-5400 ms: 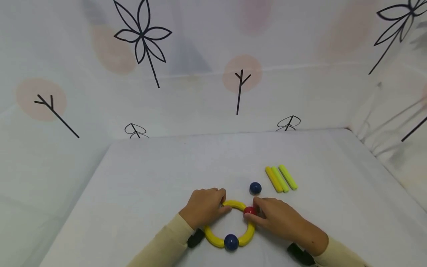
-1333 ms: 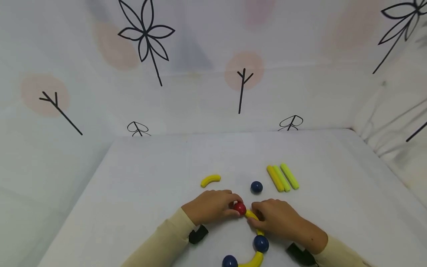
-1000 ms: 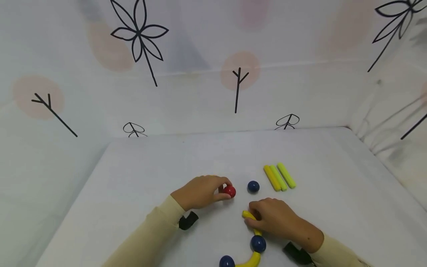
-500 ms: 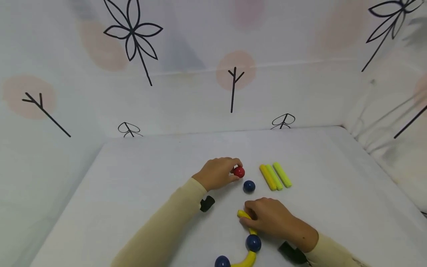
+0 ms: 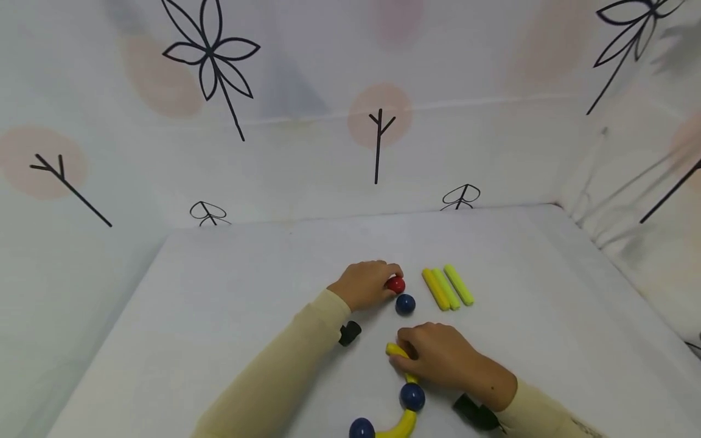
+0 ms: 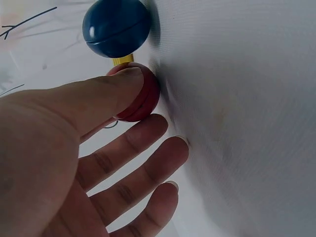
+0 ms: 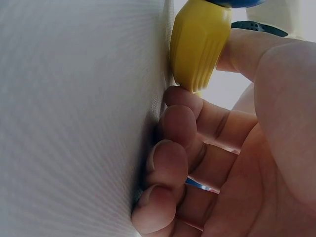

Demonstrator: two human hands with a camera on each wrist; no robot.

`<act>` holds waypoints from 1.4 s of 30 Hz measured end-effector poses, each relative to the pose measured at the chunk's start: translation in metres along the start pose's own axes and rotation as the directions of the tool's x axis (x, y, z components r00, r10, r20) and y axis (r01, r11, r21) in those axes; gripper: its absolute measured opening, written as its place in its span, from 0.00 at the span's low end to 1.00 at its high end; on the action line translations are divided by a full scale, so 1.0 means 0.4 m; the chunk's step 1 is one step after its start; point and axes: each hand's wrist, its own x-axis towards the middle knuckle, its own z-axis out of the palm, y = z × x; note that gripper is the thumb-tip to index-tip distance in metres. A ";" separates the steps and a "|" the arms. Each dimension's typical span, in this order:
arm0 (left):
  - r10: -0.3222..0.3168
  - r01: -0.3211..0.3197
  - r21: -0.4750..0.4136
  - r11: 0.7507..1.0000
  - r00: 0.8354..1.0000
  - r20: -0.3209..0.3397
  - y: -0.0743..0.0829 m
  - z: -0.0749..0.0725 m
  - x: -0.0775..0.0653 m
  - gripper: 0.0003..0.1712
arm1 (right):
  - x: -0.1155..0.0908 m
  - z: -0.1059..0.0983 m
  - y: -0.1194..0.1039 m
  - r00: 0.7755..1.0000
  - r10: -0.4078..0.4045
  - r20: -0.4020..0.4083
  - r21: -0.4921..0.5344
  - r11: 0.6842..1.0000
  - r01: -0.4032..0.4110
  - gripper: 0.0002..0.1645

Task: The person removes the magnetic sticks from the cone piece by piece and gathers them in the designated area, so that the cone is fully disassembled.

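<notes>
My left hand point(image 5: 366, 286) pinches a red ball point(image 5: 396, 285) between thumb and fingers, low over the white table. Just in front of it lies a loose blue ball point(image 5: 405, 304); in the left wrist view this blue ball point(image 6: 116, 27) appears beside the held red ball point(image 6: 140, 98). My right hand point(image 5: 438, 356) grips a curved yellow rod point(image 5: 395, 349), whose far end sticks out past the fingers. That rod joins a second blue ball point(image 5: 412, 396), followed by another curved yellow rod point(image 5: 400, 428) and a third blue ball point(image 5: 362, 428) at the frame's bottom edge.
Three straight rods lie side by side right of the left hand: a yellow rod point(image 5: 435, 289), a lime rod point(image 5: 446, 289) and another lime rod point(image 5: 459, 285). A white cloth wall point(image 5: 306, 164) with black plant drawings rises behind the table point(image 5: 246, 261).
The yellow ring has come apart. My left hand has drawn the red ball off the chain's end and carried it away, beyond the loose blue ball. The right hand has stayed on its rod.
</notes>
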 end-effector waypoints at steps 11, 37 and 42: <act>-0.014 0.017 0.056 0.998 0.998 -0.054 0.015 -0.027 -0.043 0.31 | -0.002 -0.003 -0.006 1.000 0.017 0.006 0.030 0.999 -0.017 0.19; 0.147 -0.140 -0.160 0.977 0.989 0.033 0.021 0.008 -0.234 0.19 | 0.002 -0.022 -0.013 0.983 0.177 0.053 0.106 0.978 -0.182 0.14; 0.147 -0.145 -0.100 0.984 0.989 0.015 0.019 0.021 -0.232 0.18 | 0.008 -0.022 -0.015 0.984 0.171 0.048 0.115 0.978 -0.176 0.14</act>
